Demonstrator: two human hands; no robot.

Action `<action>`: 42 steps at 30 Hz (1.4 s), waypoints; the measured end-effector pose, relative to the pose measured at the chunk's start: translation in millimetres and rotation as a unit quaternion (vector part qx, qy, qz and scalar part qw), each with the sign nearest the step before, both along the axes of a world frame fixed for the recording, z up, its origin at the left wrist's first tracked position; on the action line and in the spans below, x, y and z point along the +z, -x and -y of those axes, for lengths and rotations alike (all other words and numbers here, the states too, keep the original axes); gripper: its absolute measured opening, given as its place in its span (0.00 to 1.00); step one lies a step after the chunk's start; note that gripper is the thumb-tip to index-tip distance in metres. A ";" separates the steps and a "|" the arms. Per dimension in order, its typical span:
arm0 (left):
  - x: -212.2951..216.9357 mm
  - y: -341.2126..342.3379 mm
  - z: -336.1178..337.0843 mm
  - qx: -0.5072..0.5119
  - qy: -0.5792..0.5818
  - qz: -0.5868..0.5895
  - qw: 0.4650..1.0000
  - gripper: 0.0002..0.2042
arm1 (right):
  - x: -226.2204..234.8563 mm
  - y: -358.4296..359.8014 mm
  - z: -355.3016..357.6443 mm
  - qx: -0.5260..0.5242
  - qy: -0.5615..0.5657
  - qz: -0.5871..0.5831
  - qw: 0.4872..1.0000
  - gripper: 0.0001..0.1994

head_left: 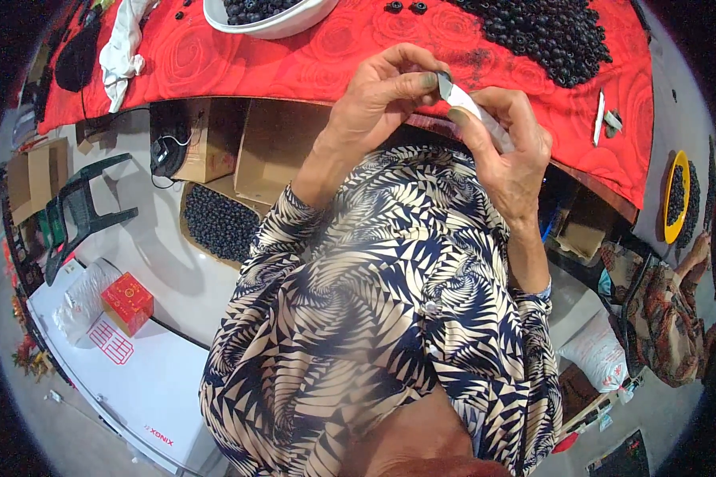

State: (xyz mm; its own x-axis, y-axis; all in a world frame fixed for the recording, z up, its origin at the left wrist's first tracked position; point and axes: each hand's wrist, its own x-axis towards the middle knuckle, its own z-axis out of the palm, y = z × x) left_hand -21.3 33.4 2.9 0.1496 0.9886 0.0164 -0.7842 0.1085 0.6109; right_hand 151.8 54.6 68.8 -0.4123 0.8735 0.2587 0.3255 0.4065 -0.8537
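Note:
Over the near edge of the red cloth, both my hands are raised close together. My right hand (pixel 513 147) is closed around a slim white tool (pixel 463 102) with a dark grey tip, perhaps a small knife. At that tip my left hand (pixel 394 91) is pinched shut, and whatever lies between its fingertips is too small and hidden to name. On the cloth beyond my right hand spreads a large pile of small round black parts (pixel 545 36), some with a hole. A white bowl (pixel 286 25) of similar black parts stands beyond my left hand.
On the table's right lies a thin white strip (pixel 599 117); at its left, a white cloth (pixel 123 56). Below are an open cardboard box (pixel 274 151) and a box of black parts (pixel 219 222). A dark chair (pixel 87 207) stands left. Another person (pixel 668 318) sits right, near a yellow tray (pixel 676 197).

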 end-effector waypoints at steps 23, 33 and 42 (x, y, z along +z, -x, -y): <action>10.9 -0.8 4.9 -0.042 -0.006 0.032 0.999 0.07 | -8.8 -35.1 -44.5 -0.195 0.039 -0.068 0.978 0.07; 9.0 -5.4 5.3 -0.027 0.081 0.106 0.991 0.13 | -24.2 -27.6 -24.7 -0.115 0.106 -0.110 0.982 0.08; 7.6 -6.8 7.4 -0.025 0.082 0.092 0.992 0.13 | -20.9 -27.7 -17.3 -0.116 0.145 -0.091 0.978 0.08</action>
